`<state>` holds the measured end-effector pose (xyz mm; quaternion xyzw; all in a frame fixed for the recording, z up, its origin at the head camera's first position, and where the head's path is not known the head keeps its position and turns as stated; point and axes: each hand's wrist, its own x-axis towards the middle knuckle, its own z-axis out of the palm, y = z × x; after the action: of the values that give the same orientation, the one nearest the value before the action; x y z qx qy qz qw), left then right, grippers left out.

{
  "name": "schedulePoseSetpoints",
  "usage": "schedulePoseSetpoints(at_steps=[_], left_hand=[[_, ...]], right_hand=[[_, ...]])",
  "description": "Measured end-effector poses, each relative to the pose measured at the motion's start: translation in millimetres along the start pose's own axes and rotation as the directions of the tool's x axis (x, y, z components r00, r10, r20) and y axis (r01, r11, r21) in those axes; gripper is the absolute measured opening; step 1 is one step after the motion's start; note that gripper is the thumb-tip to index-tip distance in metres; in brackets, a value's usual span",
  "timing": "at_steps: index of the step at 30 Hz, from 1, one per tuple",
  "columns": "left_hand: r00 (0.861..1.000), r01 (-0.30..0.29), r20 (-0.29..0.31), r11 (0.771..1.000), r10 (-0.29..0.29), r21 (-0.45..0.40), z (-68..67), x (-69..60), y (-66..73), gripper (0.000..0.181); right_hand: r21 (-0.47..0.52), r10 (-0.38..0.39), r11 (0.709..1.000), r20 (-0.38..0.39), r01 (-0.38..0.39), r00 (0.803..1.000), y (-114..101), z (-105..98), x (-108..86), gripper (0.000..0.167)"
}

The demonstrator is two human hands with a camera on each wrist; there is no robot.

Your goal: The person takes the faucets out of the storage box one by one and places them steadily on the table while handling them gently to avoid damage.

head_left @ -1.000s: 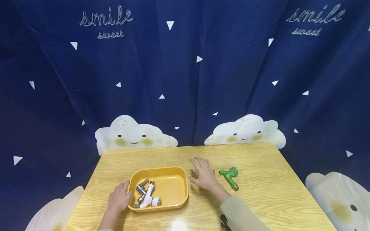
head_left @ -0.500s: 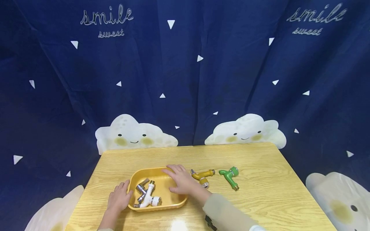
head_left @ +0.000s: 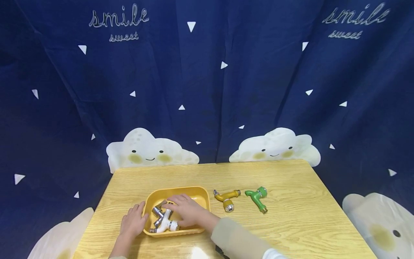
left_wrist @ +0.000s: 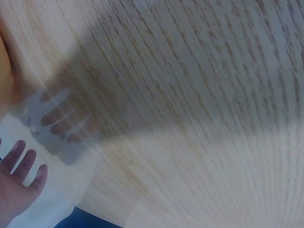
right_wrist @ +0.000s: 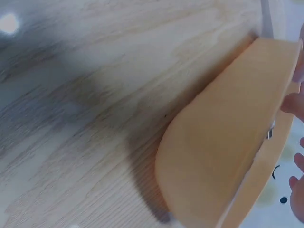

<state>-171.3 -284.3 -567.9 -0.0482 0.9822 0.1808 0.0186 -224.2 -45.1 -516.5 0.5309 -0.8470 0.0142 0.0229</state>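
In the head view a yellow plastic basin (head_left: pixel 194 191) holds a white tap (head_left: pixel 164 223) lying over a chrome tap (head_left: pixel 157 212). My right hand (head_left: pixel 189 211) reaches over the basin's right side, fingers spread above the white tap. Its fingertips cover part of that tap; whether they touch it I cannot tell. My left hand (head_left: pixel 133 221) rests against the basin's left rim with its fingers loosely extended. In the left wrist view the fingers of the left hand (left_wrist: pixel 21 183) are apart. The right wrist view shows the basin's outer wall (right_wrist: pixel 213 133) and parts of both hands.
A yellow tap (head_left: pixel 226 196) lies on the wooden table (head_left: pixel 291 216) just right of the basin. Farther right is a green tap (head_left: pixel 257 198). Behind the table hangs a dark blue curtain (head_left: pixel 200 82) with printed clouds.
My right hand has moved left, from over the yellow tap into the basin above the white tap. The yellow tap is now uncovered. My left hand has stayed at the rim.
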Motion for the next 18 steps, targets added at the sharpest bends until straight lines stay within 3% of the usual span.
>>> schedulePoseSetpoints(at_steps=[11,18], left_hand=[[1.000,0.000,0.007,1.000,0.000,-0.001,0.7,0.5,-1.2,0.054],[1.000,-0.003,0.005,1.000,0.003,0.000,1.7,0.5,-1.6,0.053]], right_hand=[[-0.099,-0.045,0.993,0.125,0.057,0.991,-18.1,8.2,15.7,0.076],[-0.140,-0.074,0.985,0.185,0.101,0.980,-23.7,9.2,19.4,0.067]])
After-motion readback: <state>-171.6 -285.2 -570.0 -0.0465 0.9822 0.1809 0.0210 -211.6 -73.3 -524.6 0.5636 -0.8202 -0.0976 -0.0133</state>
